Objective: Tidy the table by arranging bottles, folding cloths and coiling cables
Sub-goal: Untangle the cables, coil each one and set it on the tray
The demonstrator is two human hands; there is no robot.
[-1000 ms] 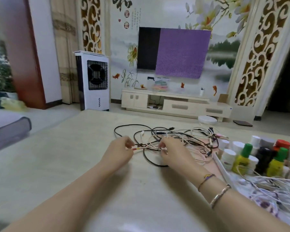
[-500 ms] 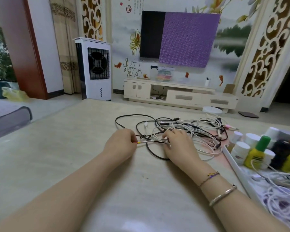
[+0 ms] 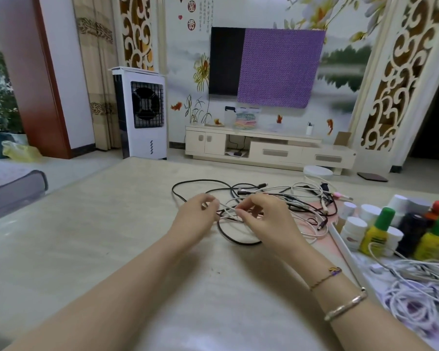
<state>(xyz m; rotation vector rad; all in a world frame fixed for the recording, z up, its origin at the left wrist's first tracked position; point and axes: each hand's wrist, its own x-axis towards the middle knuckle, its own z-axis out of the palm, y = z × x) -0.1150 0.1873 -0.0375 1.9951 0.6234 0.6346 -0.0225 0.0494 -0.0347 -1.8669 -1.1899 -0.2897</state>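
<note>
Left of the cable tangle (image 3: 276,209), the left hand (image 3: 196,219) pinches a thin silver cable (image 3: 228,216) at the tangle's near-left edge. The right hand (image 3: 266,219), over the tangle's near side, pinches the same cable between curled fingers. The tangle lies loose on the table (image 3: 86,249), so coiling has, by appearance, barely begun. Right of the tangle, bottles (image 3: 380,229) stand grouped in a tray (image 3: 339,239), with white cables (image 3: 413,300) heaped in its near part. No cloths are visible.
</note>
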